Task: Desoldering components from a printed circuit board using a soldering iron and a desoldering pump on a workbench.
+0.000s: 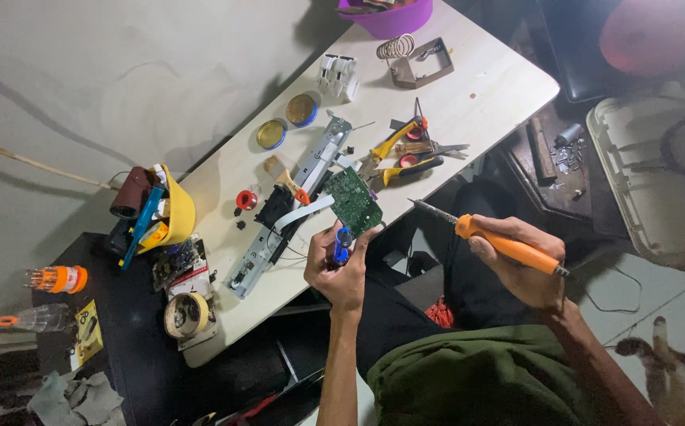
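Observation:
My left hand [341, 267] holds a small blue part [342, 244] at the near edge of the pale wooden table [476, 87], just below a green circuit board [353, 199]. The board rests against a long grey metal chassis [295, 197] with a white ribbon cable [304, 213]. My right hand [525, 264] grips an orange-handled soldering iron [500, 244]; its dark tip [421, 205] points left toward the board and stops short of it.
Yellow-handled pliers and cutters [401, 154] lie beside the board. Two round tins [287, 122], a purple bowl [386, 16], a yellow container [170, 213] of tools and a tape roll [186, 314] stand on the table. A cat [673, 371] lies on the floor at right.

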